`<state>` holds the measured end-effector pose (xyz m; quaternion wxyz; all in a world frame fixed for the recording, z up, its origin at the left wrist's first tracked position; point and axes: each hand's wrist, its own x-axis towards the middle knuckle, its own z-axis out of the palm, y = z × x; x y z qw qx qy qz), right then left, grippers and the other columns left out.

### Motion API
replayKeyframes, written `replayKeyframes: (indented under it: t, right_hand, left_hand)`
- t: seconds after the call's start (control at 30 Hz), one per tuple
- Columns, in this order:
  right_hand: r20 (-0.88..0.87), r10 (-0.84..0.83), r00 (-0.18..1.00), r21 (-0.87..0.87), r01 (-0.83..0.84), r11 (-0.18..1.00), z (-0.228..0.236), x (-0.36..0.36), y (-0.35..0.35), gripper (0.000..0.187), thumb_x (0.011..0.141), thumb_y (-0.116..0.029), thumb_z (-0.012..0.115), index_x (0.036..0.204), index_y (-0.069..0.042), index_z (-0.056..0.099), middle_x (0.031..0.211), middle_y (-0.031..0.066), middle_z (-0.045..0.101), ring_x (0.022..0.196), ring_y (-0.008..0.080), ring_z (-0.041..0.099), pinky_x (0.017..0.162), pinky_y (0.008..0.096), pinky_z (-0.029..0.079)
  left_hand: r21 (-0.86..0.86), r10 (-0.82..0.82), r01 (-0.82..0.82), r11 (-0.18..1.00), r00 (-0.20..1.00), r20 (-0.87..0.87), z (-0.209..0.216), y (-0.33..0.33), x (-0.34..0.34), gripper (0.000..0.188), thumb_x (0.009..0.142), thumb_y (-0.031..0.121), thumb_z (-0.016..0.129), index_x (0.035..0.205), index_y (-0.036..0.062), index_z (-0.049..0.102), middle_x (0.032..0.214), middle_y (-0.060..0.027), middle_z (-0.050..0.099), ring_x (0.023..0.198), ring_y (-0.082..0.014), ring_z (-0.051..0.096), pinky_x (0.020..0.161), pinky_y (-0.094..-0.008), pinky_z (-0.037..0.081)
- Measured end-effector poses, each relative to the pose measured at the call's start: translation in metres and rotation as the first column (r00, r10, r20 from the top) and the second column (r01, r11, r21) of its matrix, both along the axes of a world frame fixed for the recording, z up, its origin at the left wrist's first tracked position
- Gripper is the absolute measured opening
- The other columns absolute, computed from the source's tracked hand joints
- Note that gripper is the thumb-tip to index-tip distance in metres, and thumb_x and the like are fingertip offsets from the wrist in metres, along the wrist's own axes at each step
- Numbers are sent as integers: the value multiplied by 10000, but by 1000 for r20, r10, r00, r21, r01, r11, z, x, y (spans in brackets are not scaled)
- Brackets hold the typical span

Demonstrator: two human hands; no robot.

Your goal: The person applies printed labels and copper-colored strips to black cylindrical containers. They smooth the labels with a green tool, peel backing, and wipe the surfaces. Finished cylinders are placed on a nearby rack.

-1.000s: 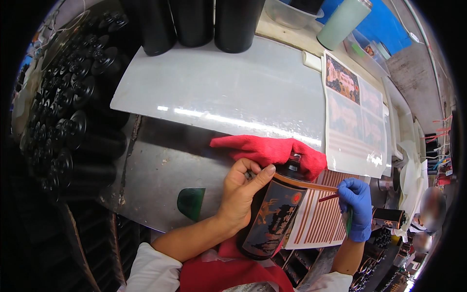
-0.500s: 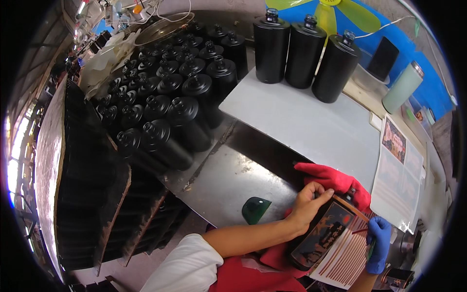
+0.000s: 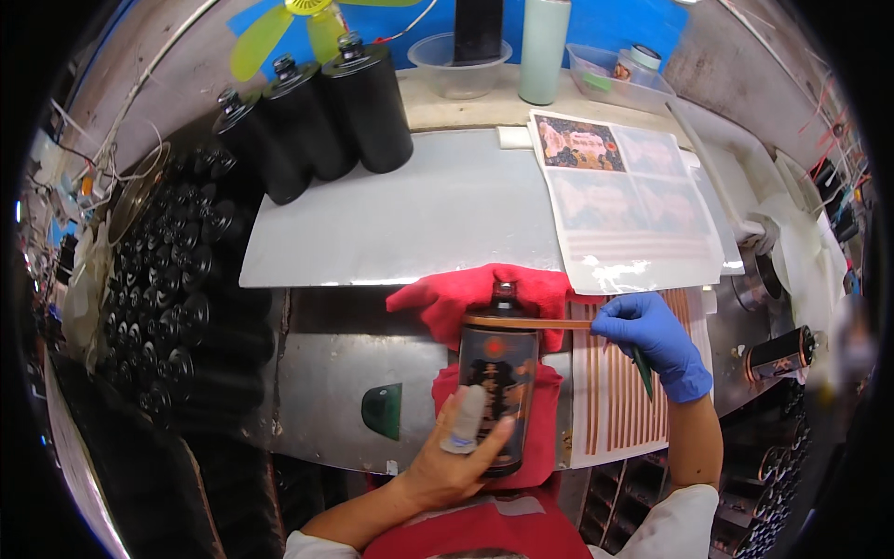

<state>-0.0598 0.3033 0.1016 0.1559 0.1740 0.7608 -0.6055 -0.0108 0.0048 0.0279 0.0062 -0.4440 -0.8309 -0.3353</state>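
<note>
A dark bottle (image 3: 495, 373) with a printed label lies on a red cloth (image 3: 447, 303), its neck pointing away from me. My left hand (image 3: 447, 470) is closed around the bottle's lower body; one finger wears a pale finger cover (image 3: 466, 419). My right hand (image 3: 652, 340), in a blue glove, pinches the right end of a copper-coloured strip (image 3: 563, 325). The strip's other end lies across the bottle's shoulder, just below the neck. A green scraper (image 3: 643, 374) also sticks out from under the right hand's fingers.
A sheet of copper strips (image 3: 596, 401) lies right of the bottle, a printed decal sheet (image 3: 633, 210) beyond it. A green curved scraper (image 3: 382, 411) rests on the metal table. Three black bottles (image 3: 368, 107) stand on the grey board (image 3: 391, 219); many more crowd the left.
The view has swung right. My left hand has let go of the strip's left end and now grips the bottle's lower body. The bottle, slanted before, now points straight away from me.
</note>
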Motion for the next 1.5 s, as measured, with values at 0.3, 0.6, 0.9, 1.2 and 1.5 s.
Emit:
replayKeyframes:
  t: [0.3, 0.6, 0.9, 1.2, 1.5]
  right_hand:
    - [24, -57, 998, -102, 59, 993, 1, 1, -21, 161, 765, -150, 691, 779, 9, 672, 592, 4, 569, 498, 35, 488, 458, 171, 357]
    - [-3, 41, 999, -183, -41, 982, -1, -14, -33, 215, 784, -177, 689, 855, 26, 677, 704, 26, 623, 642, 59, 545, 571, 197, 421]
    - [48, 4, 999, -211, 6, 978, 3, -15, -37, 185, 784, -142, 683, 858, 27, 677, 715, 46, 640, 628, 67, 562, 567, 194, 430]
    - [11, -64, 998, -278, 64, 959, 26, -12, -51, 143, 778, -113, 675, 846, 13, 677, 681, 11, 616, 607, 33, 529, 521, 166, 394]
    - [30, -88, 996, -149, 91, 985, -2, -12, -42, 146, 773, -108, 689, 844, 19, 678, 698, 8, 625, 625, 37, 533, 551, 184, 419]
  left_hand:
    - [145, 135, -123, 982, 988, -74, 6, -2, 8, 938, 687, 579, 689, 1332, -28, 382, 1269, -342, 413, 1254, -462, 327, 1013, -644, 158]
    - [181, 60, -98, 979, 977, 204, -49, -28, 14, 972, 653, 493, 766, 1339, -43, 332, 1306, -382, 344, 1222, -492, 377, 1028, -542, 266]
    - [-125, -31, 0, 992, 970, -243, 9, 2, -2, 659, 705, 531, 693, 1217, 136, 564, 1315, -235, 435, 1307, -390, 299, 1077, -577, 33]
    - [-93, 20, -43, 995, 972, -232, 4, 7, 1, 484, 751, 251, 589, 1228, 163, 571, 1261, 34, 530, 1250, -318, 419, 1070, -584, 69]
    - [127, 49, -37, 991, 994, -96, -9, 2, 0, 699, 703, 427, 715, 1263, 82, 478, 1275, -283, 413, 1221, -457, 391, 1044, -563, 229]
